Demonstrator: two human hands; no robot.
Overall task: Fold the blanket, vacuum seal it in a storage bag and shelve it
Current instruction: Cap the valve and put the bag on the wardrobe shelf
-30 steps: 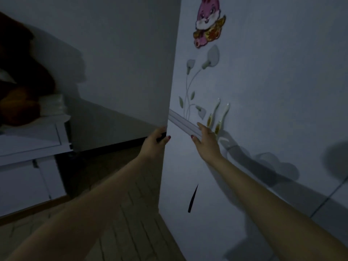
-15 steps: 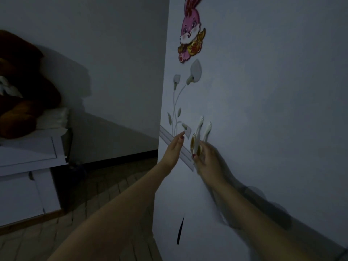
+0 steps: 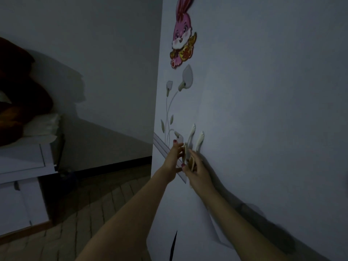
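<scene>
The blanket and storage bag are out of sight; both hands meet at the white wardrobe doors (image 3: pixel 263 110) on the right. The left hand (image 3: pixel 172 162) lies with fingers stretched and slightly spread along the door's raised trim strip (image 3: pixel 160 146), which slants down to the right. The right hand (image 3: pixel 197 171) is curled narrow around the lower end of a pale door handle (image 3: pixel 200 141), which stands nearly upright beside a second handle (image 3: pixel 191 132). A pink rabbit sticker (image 3: pixel 181 34) and flower decals (image 3: pixel 186 78) sit above. Far left, a white cabinet (image 3: pixel 20 166) carries a brown plush toy (image 3: pixel 17 91) and a folded white pile (image 3: pixel 42 125); the floor (image 3: pixel 84 213) is wood
</scene>
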